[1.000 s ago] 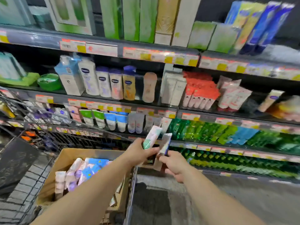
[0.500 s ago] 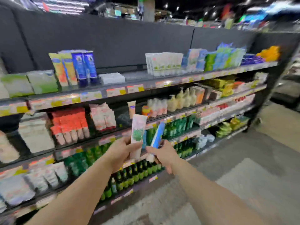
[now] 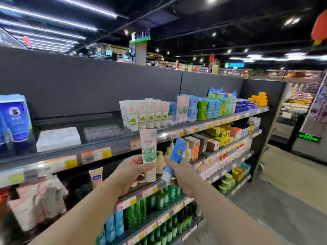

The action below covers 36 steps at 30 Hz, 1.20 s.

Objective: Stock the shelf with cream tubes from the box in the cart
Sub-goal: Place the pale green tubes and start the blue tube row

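Note:
My left hand (image 3: 131, 171) grips a pale pink cream tube with a green leaf print (image 3: 148, 152), held upright with its cap down. My right hand (image 3: 184, 175) holds a blue cream tube with a white cap (image 3: 176, 156), tilted to the right. Both tubes are raised in front of the top shelf (image 3: 177, 133), just below a row of matching pink-and-green tubes (image 3: 145, 114) that stand upright there. The cart and its box are out of view.
A clear plastic tray (image 3: 104, 132) and a white block (image 3: 58, 138) sit left of the tube row on the top shelf. Blue and green boxes (image 3: 207, 106) stand to the right. Lower shelves hold pump bottles, green bottles and tubes. The aisle floor (image 3: 283, 200) opens to the right.
My view has swung up and right, from the cart and box to the top shelf. Both hands, each with its tube, have risen toward the row of pink-and-green tubes.

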Motion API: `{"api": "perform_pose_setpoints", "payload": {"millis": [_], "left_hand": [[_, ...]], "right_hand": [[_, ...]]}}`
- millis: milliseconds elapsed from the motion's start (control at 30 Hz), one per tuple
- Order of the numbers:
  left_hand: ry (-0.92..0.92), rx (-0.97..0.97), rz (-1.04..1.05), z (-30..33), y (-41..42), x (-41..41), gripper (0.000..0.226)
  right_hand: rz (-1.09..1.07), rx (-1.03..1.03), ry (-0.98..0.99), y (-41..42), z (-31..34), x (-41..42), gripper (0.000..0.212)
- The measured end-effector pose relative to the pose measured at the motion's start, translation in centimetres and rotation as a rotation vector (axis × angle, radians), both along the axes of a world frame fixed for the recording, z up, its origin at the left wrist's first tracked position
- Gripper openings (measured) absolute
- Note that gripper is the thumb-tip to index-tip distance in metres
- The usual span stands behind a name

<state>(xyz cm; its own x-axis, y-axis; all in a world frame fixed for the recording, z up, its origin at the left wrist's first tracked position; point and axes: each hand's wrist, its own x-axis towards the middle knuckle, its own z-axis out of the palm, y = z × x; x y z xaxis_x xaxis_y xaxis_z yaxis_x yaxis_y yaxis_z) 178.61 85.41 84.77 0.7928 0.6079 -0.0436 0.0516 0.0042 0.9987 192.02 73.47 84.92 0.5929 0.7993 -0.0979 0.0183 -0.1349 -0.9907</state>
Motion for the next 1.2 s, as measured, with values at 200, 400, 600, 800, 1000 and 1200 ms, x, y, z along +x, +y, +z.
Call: {"api": "perform_pose_setpoints", "payload": {"millis": [200,400,600,800,1000,1200], "left_hand": [[-0.046,0.015,0.037,3.8,6.6,9.2,0.022],[-0.074,0.082,0.13,4.4,9.5,16.0,0.033],[-0.074,0.239,0.376,4.5,10.5,22.3,0.017],[-0.001,0.371,0.575,6.8,8.7,29.1,0.022],[0.115,0.598,0.749,10.4,8.6,32.3,0.015],[0.23,0.724,0.803,12.3,9.9,33.4,0.033]], "right_hand": [[-0.027,0.101,-0.007,6.6,2.2,9.7,0.023],[-0.104,0.147,-0.012,10.5,1.5,18.4,0.023],[0.005,0.187,-0.003,14.9,0.5,27.1,0.019],[0.277,0.163,0.006,16.3,1.8,34.2,0.023],[0.447,0.167,0.007,16.4,2.0,37.9,0.02],[0.554,0.172,-0.05,17.0,1.5,39.2,0.023]]}}
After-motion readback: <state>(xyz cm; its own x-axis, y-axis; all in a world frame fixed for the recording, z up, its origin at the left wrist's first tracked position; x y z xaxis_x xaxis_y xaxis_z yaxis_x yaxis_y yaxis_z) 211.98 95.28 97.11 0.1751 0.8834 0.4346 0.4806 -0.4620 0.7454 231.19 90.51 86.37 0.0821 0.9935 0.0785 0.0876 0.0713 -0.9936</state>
